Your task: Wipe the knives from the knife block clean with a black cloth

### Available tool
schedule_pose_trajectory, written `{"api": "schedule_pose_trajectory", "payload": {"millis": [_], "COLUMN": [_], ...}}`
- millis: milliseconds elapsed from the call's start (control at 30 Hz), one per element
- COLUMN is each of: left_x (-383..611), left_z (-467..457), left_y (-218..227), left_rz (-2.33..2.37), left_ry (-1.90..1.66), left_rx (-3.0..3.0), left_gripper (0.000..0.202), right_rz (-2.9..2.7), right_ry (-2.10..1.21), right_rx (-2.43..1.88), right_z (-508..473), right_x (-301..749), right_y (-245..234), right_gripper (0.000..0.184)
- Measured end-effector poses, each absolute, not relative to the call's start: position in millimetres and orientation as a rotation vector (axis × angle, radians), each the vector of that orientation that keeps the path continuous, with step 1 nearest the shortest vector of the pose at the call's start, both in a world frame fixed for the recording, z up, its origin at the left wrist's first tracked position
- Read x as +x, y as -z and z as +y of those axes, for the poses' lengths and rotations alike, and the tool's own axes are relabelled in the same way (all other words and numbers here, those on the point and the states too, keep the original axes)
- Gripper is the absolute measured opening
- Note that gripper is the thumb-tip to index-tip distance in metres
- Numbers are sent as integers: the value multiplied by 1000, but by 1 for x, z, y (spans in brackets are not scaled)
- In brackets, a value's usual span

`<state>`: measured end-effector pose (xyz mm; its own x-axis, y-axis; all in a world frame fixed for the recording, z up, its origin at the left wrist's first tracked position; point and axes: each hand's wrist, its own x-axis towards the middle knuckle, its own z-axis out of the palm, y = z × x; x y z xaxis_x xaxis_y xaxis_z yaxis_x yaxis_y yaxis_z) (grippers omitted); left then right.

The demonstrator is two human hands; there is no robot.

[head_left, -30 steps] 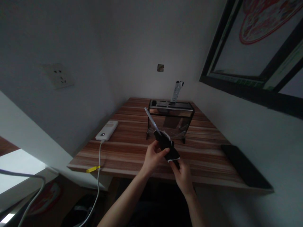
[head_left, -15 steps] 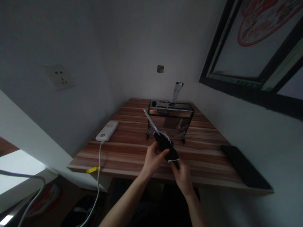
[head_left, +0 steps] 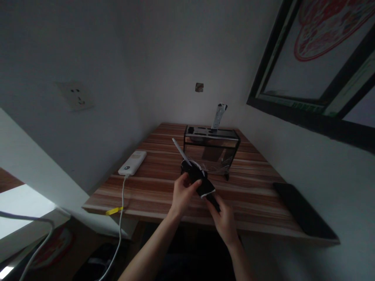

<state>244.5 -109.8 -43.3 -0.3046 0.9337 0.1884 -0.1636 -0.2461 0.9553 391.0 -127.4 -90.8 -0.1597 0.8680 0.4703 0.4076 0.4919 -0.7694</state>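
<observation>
My left hand [head_left: 181, 195] is closed around a black sheath with a white edge [head_left: 198, 179] wrapped over a knife. The knife's thin pale blade [head_left: 180, 150] sticks up and to the left out of the sheath. My right hand [head_left: 224, 218] grips the dark handle end [head_left: 213, 201] from below right. Both hands hover over the near edge of the wooden table [head_left: 164, 183]. Just behind them stands a metal knife rack [head_left: 211, 150] with slots on top and one wrapped knife [head_left: 218, 115] standing in it.
A white power bank [head_left: 132, 162] lies at the table's left, its white cable [head_left: 121, 218] with a yellow tag hanging off the front edge. A black flat slab [head_left: 303, 208] lies at the right by the wall. A wall socket [head_left: 75, 95] and a dark-framed window [head_left: 316, 78] flank the corner.
Both hands with the sheathed knife have shifted slightly left, and the sheath sits further along the blade, so less blade shows. The view has tilted a little.
</observation>
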Motion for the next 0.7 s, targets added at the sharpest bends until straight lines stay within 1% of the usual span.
{"api": "schedule_pose_trajectory", "payload": {"millis": [267,533,700], "left_x": [219,193,185], "left_z": [-92,-74,-67], "left_y": [17,-12,-29], "left_rz": [949,854,751], "left_ry": [-1853,-2039,-2076], "left_rx": [1001,891,879], "left_gripper": [26,32,28], "right_rz": [-1788,-1808,-1799], "right_ry": [-605,-612,-628], "right_rx": [-1063,-1035,-1034], "right_z": [-129,-130,-130], "right_x": [391,392,394], "right_y": [91,91,91], "right_gripper": [24,21,23]}}
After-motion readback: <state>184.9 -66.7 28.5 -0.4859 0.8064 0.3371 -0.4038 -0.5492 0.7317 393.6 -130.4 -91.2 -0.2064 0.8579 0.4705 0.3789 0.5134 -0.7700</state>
